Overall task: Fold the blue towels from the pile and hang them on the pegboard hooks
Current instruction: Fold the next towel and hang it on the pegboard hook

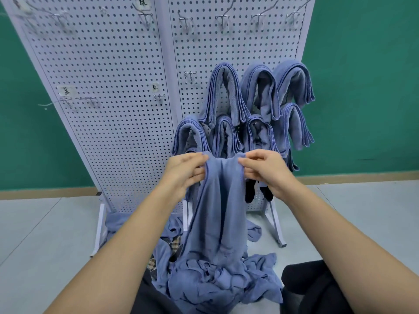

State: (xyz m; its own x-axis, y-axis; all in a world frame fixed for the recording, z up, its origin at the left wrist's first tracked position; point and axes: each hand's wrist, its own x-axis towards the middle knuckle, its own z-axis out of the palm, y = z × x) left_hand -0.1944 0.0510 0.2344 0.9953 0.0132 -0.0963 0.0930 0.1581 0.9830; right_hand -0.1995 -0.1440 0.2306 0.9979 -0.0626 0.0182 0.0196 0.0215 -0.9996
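A blue towel (217, 207) hangs lengthwise from my two hands in front of the white pegboard (108, 87). My left hand (183, 171) pinches its top edge on the left, and my right hand (265, 171) pinches the top edge on the right, a short gap between them. The towel's lower end reaches down into the pile of crumpled blue towels (217, 279) on the floor. Several folded blue towels (260, 103) hang from hooks on the pegboard's right panel, just behind my hands.
Bare hooks (190, 74) stick out of both panels, in a top row and at mid height on the left panel. The pegboard's metal feet (277, 232) rest on the pale floor. A checked cloth (174, 243) lies in the pile. My dark-clad knee (308, 288) is at lower right.
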